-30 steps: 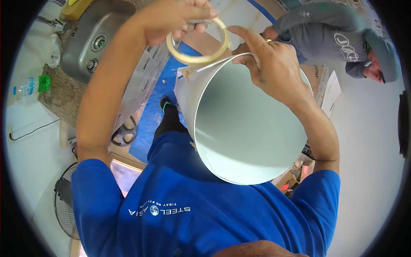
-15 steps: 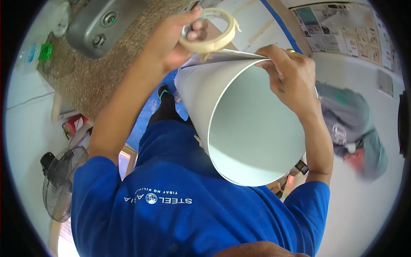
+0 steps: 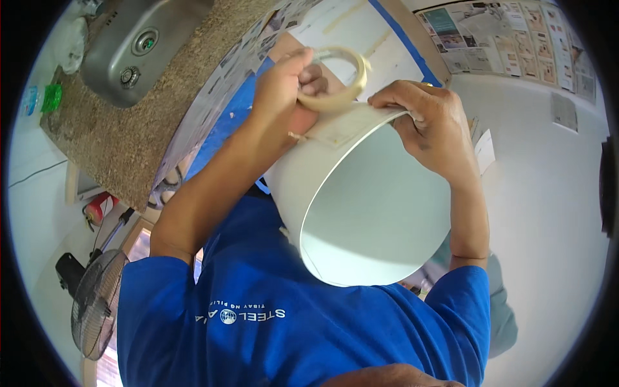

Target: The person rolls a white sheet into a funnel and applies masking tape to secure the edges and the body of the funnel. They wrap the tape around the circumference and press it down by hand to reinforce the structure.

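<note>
A white sheet rolled into a wide tube (image 3: 290,177) rests against my blue shirt, its round opening turned toward me. My right hand (image 3: 432,126) is closed over the upper rim, thumb inside and fingers outside. Above the tube's far side, my left hand (image 3: 290,87) is closed on a roll of cream masking tape (image 3: 332,101), with fingers through the ring. The roll's lower edge is blurred and close to the sheet; whether they touch I cannot tell. A small torn bit of tape (image 3: 296,136) sticks up beside my left wrist.
At the left, a speckled brown countertop (image 3: 142,132) holds a steel sink (image 3: 116,80). Below are a red fire extinguisher (image 3: 100,208) and a standing fan (image 3: 97,306). Newspaper (image 3: 503,42) covers part of the right wall. Another person's grey-green clothing (image 3: 501,316) shows behind my right arm.
The overlapping edge that stood up from the tube now lies flat. My left hand has come slightly right and down with the tape roll. The other person has shifted lower, mostly behind my arm.
</note>
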Demonstrator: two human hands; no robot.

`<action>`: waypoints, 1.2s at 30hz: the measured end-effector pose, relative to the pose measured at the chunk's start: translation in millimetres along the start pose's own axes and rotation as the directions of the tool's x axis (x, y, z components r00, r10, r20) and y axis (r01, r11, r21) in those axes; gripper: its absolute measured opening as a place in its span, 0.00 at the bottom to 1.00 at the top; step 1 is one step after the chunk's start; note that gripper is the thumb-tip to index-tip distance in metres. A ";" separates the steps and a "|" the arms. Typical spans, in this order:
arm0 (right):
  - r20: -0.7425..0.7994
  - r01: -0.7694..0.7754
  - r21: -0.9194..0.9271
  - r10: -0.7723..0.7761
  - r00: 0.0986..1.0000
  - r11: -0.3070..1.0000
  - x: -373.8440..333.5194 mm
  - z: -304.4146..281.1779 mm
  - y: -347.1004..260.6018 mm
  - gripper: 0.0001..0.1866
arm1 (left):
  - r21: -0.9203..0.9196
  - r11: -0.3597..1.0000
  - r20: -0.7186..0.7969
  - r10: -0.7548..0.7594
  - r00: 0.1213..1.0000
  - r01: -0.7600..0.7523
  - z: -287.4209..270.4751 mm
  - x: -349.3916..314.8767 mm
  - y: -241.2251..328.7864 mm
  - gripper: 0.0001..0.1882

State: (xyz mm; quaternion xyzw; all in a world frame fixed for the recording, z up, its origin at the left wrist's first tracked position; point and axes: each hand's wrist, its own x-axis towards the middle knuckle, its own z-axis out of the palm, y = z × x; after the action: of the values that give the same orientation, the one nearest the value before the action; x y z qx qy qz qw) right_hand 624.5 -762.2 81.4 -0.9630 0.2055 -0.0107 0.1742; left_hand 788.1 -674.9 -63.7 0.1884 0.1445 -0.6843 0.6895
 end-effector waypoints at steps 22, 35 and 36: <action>0.186 -0.326 0.325 0.278 0.942 0.888 32.7 -18.8 16.0 0.11 | 0.030 0.995 0.229 -0.101 0.968 0.096 -3.5 8.6 3.6 0.14; 0.184 -0.455 0.329 0.417 0.890 0.827 29.1 -23.1 12.1 0.04 | 0.017 0.995 0.367 -0.093 0.926 0.093 -9.8 12.2 3.5 0.15; 0.192 -0.447 0.265 0.407 0.893 0.855 31.3 -29.2 8.1 0.04 | 0.002 0.995 0.376 -0.092 0.922 0.099 -11.8 13.7 3.5 0.15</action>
State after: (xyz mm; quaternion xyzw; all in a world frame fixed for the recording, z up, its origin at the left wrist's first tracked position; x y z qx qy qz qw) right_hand 647.2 -791.2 104.4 -0.8536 0.3985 0.0593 0.3303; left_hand 792.6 -681.7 -80.3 0.0411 0.0248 -0.7392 0.6717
